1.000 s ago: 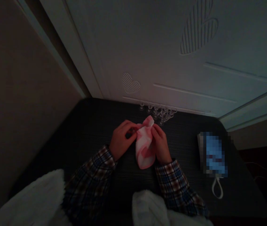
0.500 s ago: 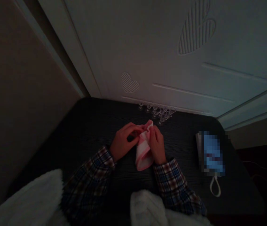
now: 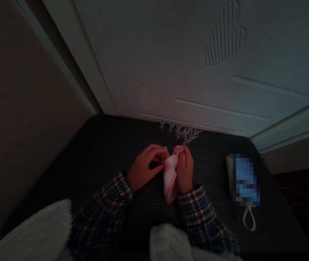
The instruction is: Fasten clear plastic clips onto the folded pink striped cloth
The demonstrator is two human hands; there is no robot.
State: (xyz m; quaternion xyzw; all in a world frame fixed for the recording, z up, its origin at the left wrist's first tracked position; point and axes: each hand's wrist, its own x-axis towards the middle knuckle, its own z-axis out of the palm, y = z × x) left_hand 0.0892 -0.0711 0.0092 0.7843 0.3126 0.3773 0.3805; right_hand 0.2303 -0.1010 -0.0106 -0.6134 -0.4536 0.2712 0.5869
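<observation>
A small pink-and-white cloth piece (image 3: 170, 177) hangs between my hands, low over the dark table; its lower end looks like an open tube, and its exact kind is unclear. My right hand (image 3: 185, 168) is closed on its upper right edge, fingers wrapped round the fabric. My left hand (image 3: 147, 167) pinches at the upper left edge with thumb and fingertips. A small pale bit shows above the left fingertips, too dim to name. Beyond my hands, several clear suction cups (image 3: 184, 132) stand in a cluster at the table's back.
The black table (image 3: 102, 145) meets a white panel (image 3: 132, 54) with raised hearts. On the right lies a blurred-out blue item (image 3: 245, 179) with a white loop strap (image 3: 249, 219). White fluffy fabric (image 3: 169, 241) lies over my lap; cables run at far right.
The cloth has turned and narrowed, its lower opening now facing more to the right. Both hands have shifted slightly, and the upper edge is spread wider between them.
</observation>
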